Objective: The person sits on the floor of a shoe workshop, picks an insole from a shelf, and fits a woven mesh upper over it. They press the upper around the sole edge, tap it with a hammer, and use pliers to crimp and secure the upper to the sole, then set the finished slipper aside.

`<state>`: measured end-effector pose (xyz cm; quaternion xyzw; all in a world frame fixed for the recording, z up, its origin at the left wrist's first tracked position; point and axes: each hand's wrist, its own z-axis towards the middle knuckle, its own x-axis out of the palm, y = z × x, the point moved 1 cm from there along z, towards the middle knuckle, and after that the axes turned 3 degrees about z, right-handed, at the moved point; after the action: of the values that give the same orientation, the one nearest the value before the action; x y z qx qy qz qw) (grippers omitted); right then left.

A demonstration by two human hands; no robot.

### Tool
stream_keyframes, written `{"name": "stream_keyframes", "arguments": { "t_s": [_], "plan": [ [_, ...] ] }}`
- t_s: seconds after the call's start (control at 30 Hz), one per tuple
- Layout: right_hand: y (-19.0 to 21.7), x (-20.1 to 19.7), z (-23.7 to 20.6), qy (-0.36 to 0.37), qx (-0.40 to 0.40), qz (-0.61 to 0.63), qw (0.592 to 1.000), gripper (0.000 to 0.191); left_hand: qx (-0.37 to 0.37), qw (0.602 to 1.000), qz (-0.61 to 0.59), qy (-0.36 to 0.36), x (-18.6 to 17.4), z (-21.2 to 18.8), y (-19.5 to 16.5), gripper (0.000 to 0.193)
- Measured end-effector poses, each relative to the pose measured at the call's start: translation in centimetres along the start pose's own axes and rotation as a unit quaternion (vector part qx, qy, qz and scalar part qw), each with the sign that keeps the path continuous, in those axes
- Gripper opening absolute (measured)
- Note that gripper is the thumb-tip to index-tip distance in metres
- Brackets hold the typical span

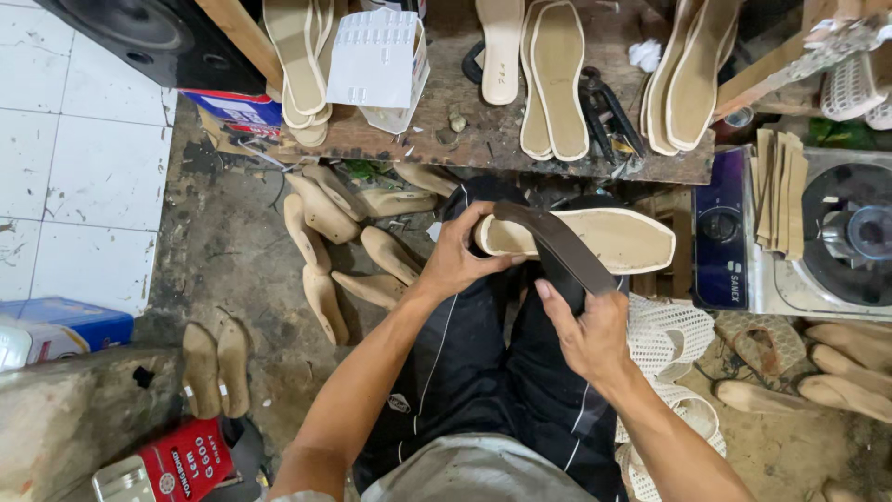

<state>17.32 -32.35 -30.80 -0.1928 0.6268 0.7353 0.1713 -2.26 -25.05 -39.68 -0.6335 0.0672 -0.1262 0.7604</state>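
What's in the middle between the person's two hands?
In the head view, a dark strap crosses the pale insole between the left hand and the right hand; both hands touch it.

Pale beige shoe sole (623, 240) — flat insole face up, toe pointing right, held in mid-air over the lap — crossed on a slant by a dark brown leather strap (557, 249) draped over its heel half, lower end hanging off the near edge.

At the centre of the frame, the left hand (457, 260) grips a pale shoe sole (613, 240) while the right hand (585, 333) pulls a dark strap (557, 244) across it; more soles (556, 74) lie on the desk (465, 130) above.
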Motion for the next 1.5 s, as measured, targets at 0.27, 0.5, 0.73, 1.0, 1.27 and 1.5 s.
{"name": "stream_keyframes", "arguments": {
  "t_s": [0.27, 0.5, 0.73, 1.0, 1.27, 1.5],
  "plan": [
    [0.9, 0.0, -0.1, -0.035, -0.106, -0.029, 0.993, 0.023, -0.023, 1.0, 0.018, -0.006, 0.0, -0.4, -0.2, 0.058],
    [0.9, -0.6, -0.7, 0.026, 0.065, -0.033, 0.997, 0.03, 0.015, 1.0, -0.001, 0.008, 0.5, 0.6, -1.4, 0.06],
    [-6.2, -5.9, -10.7, 0.156, -0.045, 0.046, 0.986, 0.028, 0.016, 0.885, 0.453, 0.11, 0.5, 2.3, -6.9, 0.075],
    [-7.8, -8.9, -16.0, -0.029, -0.026, -0.147, 0.988, 0.015, 0.229, 0.794, 0.52, 0.214, 9.1, 6.5, -6.6, 0.089],
    [-7.7, -0.4, -15.3, -0.09, 0.059, 0.236, 0.966, 0.11, -0.069, 0.94, -0.302, 0.143, 13.9, -0.6, -8.7, 0.093],
    [-6.6, 1.8, -15.7, -0.115, -0.112, 0.122, 0.98, 0.109, -0.089, 0.889, -0.418, 0.165, 12.1, -1.1, -10.8, 0.082]
  ]
}}
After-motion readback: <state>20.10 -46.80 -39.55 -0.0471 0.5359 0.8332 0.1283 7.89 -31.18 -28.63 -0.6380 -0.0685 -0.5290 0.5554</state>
